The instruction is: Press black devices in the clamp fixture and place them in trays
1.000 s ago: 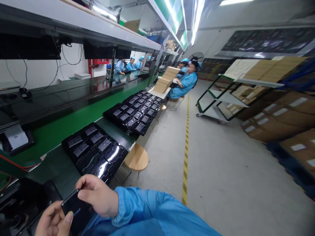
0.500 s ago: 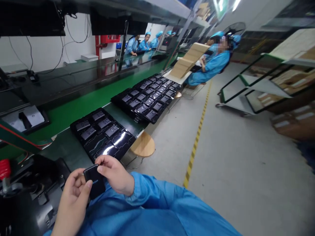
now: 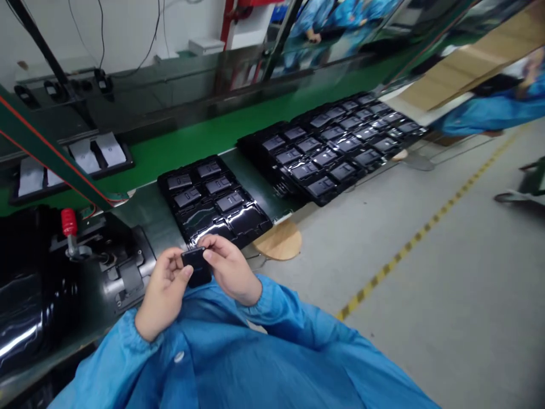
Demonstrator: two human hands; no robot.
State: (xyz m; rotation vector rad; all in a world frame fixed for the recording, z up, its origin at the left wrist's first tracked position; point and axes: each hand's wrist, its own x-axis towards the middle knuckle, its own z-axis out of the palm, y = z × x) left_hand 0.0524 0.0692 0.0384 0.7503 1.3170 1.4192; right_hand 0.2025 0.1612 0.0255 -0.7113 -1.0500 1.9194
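Observation:
Between both hands I hold a small flat black case (image 3: 196, 270), upright in front of my chest; its exact kind does not show. My left hand (image 3: 165, 292) pinches its left side, thumb on the face. The fingers of my right hand (image 3: 232, 271) close on its upper right corner. Just beyond lies a black plastic tray (image 3: 251, 218) with several dark flat cases (image 3: 218, 184) in its far pockets. Left of my hands, a metal clamp fixture (image 3: 130, 278) with a red-handled lever (image 3: 68, 222) stands on the bench.
Stacked black trays (image 3: 298, 187) full of similar cases lie farther along the bench. A round wooden stool (image 3: 279, 241) sits beside its edge. At left are glossy black trays (image 3: 25, 307) and a tray of white pieces (image 3: 83, 156). Co-workers in blue sleeves (image 3: 481, 113) sit beyond a cardboard box (image 3: 468, 71).
My view has turned downward and to the left, so the bench and fixture show more fully. Both hands still hold the black case.

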